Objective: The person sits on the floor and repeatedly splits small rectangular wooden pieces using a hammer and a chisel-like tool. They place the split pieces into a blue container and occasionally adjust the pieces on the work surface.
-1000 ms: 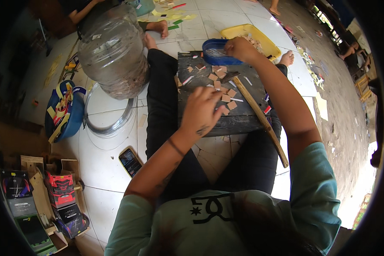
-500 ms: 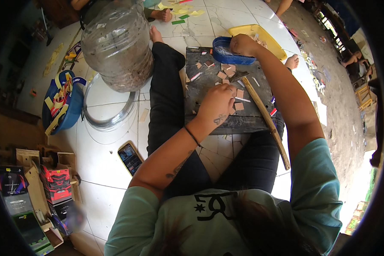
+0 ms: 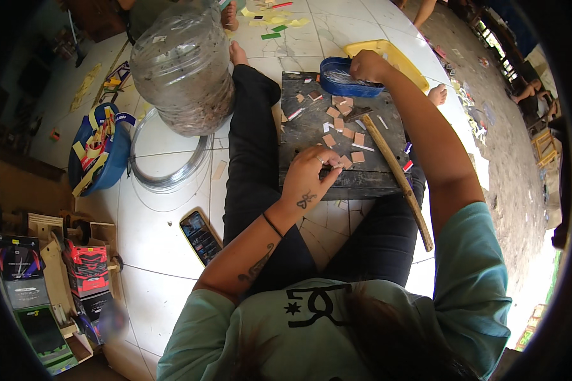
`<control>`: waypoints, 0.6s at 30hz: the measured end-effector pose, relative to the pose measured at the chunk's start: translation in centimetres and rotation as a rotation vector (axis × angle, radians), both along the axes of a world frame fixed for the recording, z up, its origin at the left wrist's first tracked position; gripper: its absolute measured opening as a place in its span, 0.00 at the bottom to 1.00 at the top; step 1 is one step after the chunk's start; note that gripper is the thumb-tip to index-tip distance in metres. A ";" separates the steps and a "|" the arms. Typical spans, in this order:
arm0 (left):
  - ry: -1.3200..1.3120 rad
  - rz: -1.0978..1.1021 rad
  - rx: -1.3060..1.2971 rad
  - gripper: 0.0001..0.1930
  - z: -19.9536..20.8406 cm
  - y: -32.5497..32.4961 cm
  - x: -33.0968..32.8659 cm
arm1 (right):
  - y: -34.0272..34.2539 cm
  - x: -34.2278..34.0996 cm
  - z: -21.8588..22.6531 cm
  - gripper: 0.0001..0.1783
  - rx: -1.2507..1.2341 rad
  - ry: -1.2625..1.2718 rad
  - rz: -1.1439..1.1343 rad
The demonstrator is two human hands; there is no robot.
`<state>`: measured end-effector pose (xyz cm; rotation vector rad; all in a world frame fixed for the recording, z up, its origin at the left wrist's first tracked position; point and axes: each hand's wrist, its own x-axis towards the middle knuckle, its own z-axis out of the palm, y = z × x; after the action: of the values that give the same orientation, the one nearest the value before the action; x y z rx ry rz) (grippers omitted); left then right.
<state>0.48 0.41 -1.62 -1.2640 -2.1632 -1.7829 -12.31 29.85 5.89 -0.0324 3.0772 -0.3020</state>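
My left hand [image 3: 308,174] is over the near part of a dark wooden board [image 3: 299,143], fingertips pinched on a small wooden piece [image 3: 337,166] that they partly cover. Several thin tan wooden squares [image 3: 358,157] lie scattered just beyond it. At the board's far edge my right hand [image 3: 370,66] reaches into a blue oval tub [image 3: 337,87]. Its fingers are curled down, and what they grip is hidden. Thin shiny bits show inside the tub. A hammer [image 3: 388,152] with a long wooden handle lies across the board's right side, its head among the squares.
Behind the blue tub stands a yellow tray [image 3: 400,57]. To the left are a big clear plastic container [image 3: 181,76], a wire coil [image 3: 165,184], a blue bucket [image 3: 111,162] of coloured strips and a phone [image 3: 200,236]. Boxed toy-like wooden items [image 3: 86,270] stand lower left.
My left hand has drawn back toward me and left from the squares, uncovering several of them. My right hand stays at the blue tub. The whole view has shifted slightly.
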 end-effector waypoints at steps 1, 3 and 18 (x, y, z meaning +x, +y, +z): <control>0.057 0.024 -0.030 0.09 -0.1 0.0 0.0 | 0.4 0.2 0.3 0.10 -0.065 -0.019 -0.052; 0.167 0.074 -0.092 0.08 -0.3 -0.2 0.1 | 1.1 0.8 0.7 0.10 -0.156 -0.029 -0.112; 0.092 0.053 -0.112 0.06 0.0 -0.5 0.0 | -0.4 7.4 2.0 0.06 -0.878 0.225 -0.266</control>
<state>0.51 -0.09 -1.59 -1.2712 -2.2512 -1.5725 -4.94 29.49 7.84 0.3259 2.8558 -1.7158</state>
